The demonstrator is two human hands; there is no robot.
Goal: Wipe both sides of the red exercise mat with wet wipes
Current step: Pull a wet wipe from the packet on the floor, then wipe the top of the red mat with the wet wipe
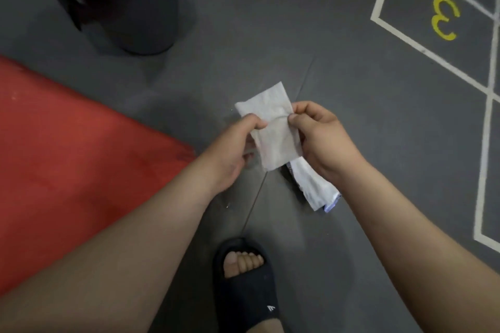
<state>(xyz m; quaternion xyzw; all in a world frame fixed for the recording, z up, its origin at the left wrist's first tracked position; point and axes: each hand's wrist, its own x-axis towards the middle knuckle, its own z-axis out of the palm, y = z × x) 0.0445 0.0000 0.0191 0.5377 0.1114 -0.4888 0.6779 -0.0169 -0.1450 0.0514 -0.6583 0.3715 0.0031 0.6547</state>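
Note:
The red exercise mat lies flat on the grey floor at the left, its near corner by my left forearm. In the middle of the view both hands hold a folded white wet wipe. My left hand pinches its left edge between thumb and fingers. My right hand pinches its right edge, and a white wipes packet sticks out below that hand, held in the same palm. The wipe hangs above the floor, to the right of the mat.
A dark bin with a black liner stands on the floor beyond the mat. White painted squares with a yellow number 3 mark the floor at the right. My foot in a black slide sandal stands below my hands.

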